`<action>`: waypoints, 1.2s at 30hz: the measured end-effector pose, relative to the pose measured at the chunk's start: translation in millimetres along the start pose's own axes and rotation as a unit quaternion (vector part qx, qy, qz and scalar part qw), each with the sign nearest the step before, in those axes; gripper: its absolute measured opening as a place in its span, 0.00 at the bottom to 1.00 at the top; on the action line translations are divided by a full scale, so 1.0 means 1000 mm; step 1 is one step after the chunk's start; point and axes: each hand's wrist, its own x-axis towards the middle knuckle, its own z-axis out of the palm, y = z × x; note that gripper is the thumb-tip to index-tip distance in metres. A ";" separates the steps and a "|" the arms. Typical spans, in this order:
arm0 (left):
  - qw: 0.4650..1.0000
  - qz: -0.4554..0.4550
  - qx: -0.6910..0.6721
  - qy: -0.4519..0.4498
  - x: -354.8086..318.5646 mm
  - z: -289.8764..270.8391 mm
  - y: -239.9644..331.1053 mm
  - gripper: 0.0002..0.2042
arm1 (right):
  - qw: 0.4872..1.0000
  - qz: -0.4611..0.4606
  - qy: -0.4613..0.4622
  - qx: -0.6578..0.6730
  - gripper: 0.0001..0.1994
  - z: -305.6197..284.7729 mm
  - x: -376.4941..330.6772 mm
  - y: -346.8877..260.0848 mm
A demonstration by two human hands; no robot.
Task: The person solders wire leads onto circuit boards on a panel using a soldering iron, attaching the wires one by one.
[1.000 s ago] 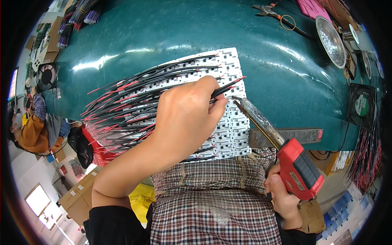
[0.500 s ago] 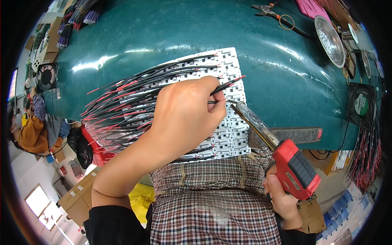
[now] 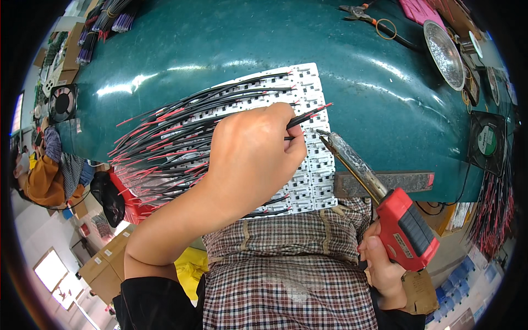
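A white panel of small circuit boards (image 3: 307, 77) lies on the green table in front of me. Many black wires (image 3: 190, 113) with red inner leads run leftward from it. Over the panel, my left hand (image 3: 253, 146) is closed on a few black wires (image 3: 308, 116), their red tips pointing right. My right hand (image 3: 382, 267) grips the handle of a red soldering gun (image 3: 407, 229) with a dark grey grip panel. The gun's tip (image 3: 322, 133) is over the panel's right part, a little right of my left fingertips; contact with a board cannot be made out.
A dark metal bar (image 3: 385, 183) lies right of the panel. Small fans (image 3: 487, 142) stand at both table ends. Pliers (image 3: 357, 14), a metal dish (image 3: 444, 55) and a solder spool (image 3: 472, 45) are at the far right. Wire bundles (image 3: 113, 16) lie far left; another person (image 3: 44, 176) sits beyond.
The soldering gun has shifted slightly right, its tip moving away from my left fingertips. My left hand has barely moved and keeps its hold on the wires.
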 end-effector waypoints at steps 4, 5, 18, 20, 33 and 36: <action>1.000 0.007 -0.006 -0.007 0.000 0.000 -0.002 0.08 | 1.000 -0.004 0.007 0.006 0.08 -0.001 0.000 0.002; 1.000 0.009 -0.017 -0.006 0.000 -0.001 -0.002 0.08 | 1.000 -0.003 0.007 0.011 0.08 -0.001 -0.001 0.002; 0.986 0.110 0.009 0.125 0.002 -0.008 0.005 0.02 | 0.999 0.024 0.012 0.045 0.09 -0.003 -0.006 -0.005; 0.996 0.016 -0.034 0.084 -0.003 -0.012 0.015 0.03 | 0.999 0.032 0.002 0.043 0.09 -0.007 -0.007 -0.002; 0.999 -0.005 -0.003 0.039 -0.023 0.006 0.006 0.08 | 0.994 0.111 0.001 -0.006 0.12 -0.006 -0.014 0.000; 0.999 -0.003 0.000 0.040 -0.022 0.007 0.005 0.08 | 0.993 0.117 -0.009 -0.007 0.12 -0.008 -0.015 0.006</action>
